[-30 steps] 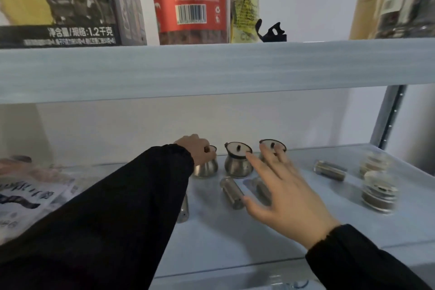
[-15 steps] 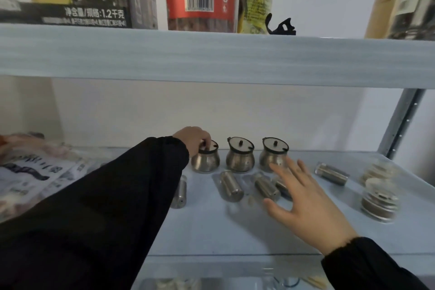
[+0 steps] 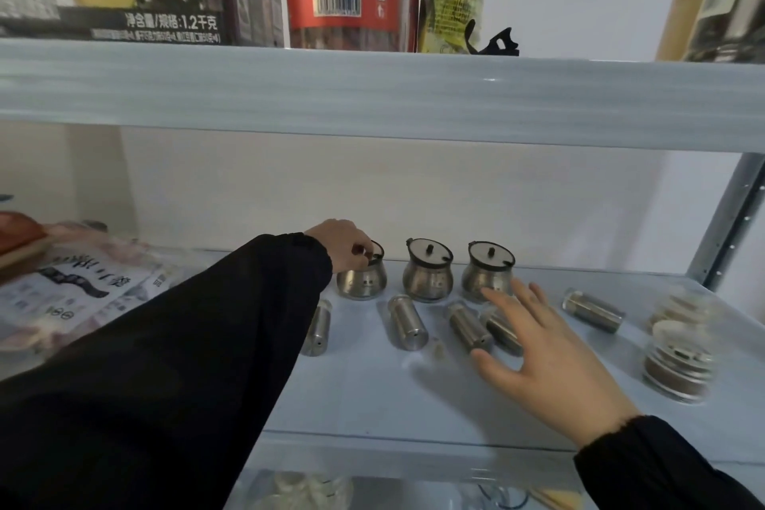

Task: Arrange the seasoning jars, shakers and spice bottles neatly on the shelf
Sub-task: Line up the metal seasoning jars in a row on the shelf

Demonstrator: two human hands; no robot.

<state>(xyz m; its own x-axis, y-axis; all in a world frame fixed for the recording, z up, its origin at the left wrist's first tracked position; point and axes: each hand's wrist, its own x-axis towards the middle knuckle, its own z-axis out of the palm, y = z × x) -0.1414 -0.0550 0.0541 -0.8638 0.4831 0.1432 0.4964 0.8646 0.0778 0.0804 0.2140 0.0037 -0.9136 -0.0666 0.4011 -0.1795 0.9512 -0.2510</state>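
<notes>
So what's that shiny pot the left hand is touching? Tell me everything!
The left pot is a round-bellied jar of shiny, steel-looking metal with a dark-rimmed lid. It stands upright at the back of the lower shelf, first in a row of three alike. The left hand curls its fingers over the lid, hiding most of it.

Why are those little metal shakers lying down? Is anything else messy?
They look tipped over: the shakers lie on their sides, pointing different ways, in front of three upright pots. A small pale bit sits loose between two of them. The jars at the right are too blurred to judge.
</notes>
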